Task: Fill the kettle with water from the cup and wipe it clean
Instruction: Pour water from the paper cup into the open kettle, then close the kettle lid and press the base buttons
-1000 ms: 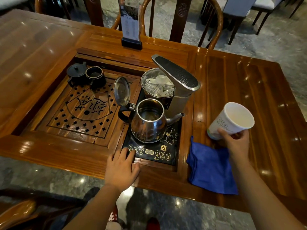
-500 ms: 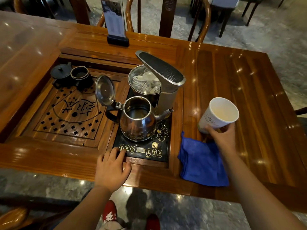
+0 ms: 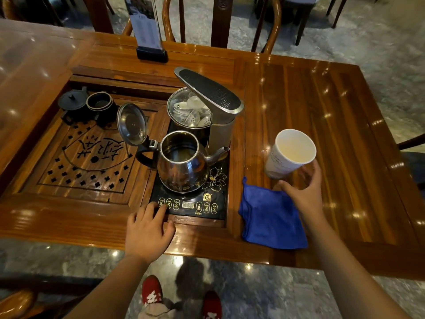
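Observation:
The steel kettle [image 3: 181, 166] stands on the black induction base [image 3: 190, 203] with its hinged lid [image 3: 131, 124] swung open to the left. A white paper cup [image 3: 290, 153] stands on the table right of the base, and its inside looks pale. My right hand [image 3: 303, 192] curls just behind the cup; bare table shows between palm and cup, and the fingertips brush its right side. A blue cloth [image 3: 271, 217] lies flat by the front edge, under my right wrist. My left hand [image 3: 147, 231] rests flat on the table edge, fingertips on the base's buttons.
A grey water-dispenser arm [image 3: 211, 93] overhangs a glass-lidded pot of small cups [image 3: 190, 107] behind the kettle. A carved wooden tea tray [image 3: 87, 157] holds a dark teapot [image 3: 73, 102] and dark cup [image 3: 101, 103]. A menu stand [image 3: 149, 31] and chairs are at the far edge.
The cup has come down onto the table beside the cloth, and my right hand's grip on its base has loosened. My left hand has stayed on the table edge.

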`<state>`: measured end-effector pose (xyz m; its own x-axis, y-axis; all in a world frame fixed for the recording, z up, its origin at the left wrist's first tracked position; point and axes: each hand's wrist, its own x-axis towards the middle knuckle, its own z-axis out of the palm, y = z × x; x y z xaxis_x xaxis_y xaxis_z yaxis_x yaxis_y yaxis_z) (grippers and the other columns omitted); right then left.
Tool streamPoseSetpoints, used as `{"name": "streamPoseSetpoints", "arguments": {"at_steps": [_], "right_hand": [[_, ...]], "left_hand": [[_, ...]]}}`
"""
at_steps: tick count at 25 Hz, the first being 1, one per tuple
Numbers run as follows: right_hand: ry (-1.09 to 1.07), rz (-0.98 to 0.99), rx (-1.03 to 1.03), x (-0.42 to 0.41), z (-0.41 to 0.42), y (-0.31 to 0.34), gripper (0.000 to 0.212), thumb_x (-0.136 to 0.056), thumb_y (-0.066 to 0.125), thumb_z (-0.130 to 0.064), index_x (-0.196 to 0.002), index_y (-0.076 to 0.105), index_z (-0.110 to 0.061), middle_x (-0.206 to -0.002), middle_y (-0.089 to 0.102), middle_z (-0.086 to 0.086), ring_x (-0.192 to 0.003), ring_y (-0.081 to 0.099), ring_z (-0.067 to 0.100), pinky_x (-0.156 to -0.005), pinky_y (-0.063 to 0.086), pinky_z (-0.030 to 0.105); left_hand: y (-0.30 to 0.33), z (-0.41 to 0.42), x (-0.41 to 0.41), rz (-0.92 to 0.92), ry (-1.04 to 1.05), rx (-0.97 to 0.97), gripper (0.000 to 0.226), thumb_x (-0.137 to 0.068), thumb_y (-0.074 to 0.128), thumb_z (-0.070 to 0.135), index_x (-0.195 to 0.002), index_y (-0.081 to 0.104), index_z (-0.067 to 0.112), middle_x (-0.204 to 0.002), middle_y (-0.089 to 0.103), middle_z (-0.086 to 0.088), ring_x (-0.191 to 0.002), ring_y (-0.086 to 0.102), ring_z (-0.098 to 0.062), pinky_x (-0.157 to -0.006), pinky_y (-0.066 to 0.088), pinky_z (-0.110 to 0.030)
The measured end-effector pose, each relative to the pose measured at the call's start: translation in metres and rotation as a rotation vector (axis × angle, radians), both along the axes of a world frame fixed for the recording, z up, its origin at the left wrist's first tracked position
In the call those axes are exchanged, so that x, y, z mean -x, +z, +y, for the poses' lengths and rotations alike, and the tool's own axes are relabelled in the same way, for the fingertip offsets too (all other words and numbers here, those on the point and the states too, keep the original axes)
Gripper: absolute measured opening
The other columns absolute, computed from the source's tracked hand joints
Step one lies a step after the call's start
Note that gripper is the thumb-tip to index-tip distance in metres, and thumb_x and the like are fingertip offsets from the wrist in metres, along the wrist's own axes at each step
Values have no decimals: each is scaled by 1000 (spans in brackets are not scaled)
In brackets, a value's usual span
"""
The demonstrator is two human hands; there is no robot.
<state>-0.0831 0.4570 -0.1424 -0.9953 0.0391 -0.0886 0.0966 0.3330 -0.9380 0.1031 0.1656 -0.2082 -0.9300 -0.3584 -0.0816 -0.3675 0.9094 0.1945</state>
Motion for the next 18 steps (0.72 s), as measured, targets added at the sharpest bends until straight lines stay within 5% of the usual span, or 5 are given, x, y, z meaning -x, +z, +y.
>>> {"name": "streamPoseSetpoints", "arguments": {"at_steps": [3, 5, 11, 18], "right_hand": [[-134, 96, -88, -44, -11, 2, 52, -81, 67, -6, -126, 45, -19, -120, 50, -2, -111, 49, 13, -89, 45, 25], [3, 267, -216, -65, -29, 4, 30, -82, 60, -17, -112, 55, -11, -109, 57, 5, -101, 50, 12, -88, 42, 20], [554, 524, -549, -73, -106, 20, 35, -82, 50, -28, -110, 61, -10, -108, 61, 9, -102, 53, 22, -83, 46, 37], [785, 969, -641, -40, -211, 82, 44, -87, 56, -25, -129, 51, -16, -137, 46, 17, -129, 36, 31, -103, 28, 47]], "left_hand": [[2, 0, 0, -17, 1, -10, 51, -81, 36, 46, -119, 56, 17, -114, 59, -9, -108, 51, -29, -84, 38, -44], [3, 0, 1, -21, 1, -9, 49, -81, 38, 45, -118, 56, 17, -114, 58, -9, -107, 52, -29, -84, 38, -43], [8, -1, -1, -8, -5, -2, 46, -79, 43, 43, -114, 57, 17, -110, 60, -8, -102, 53, -28, -82, 39, -42], [5, -4, 1, -26, -8, -27, 49, -78, 43, 46, -115, 57, 18, -112, 59, -9, -102, 54, -31, -82, 39, -43]]}}
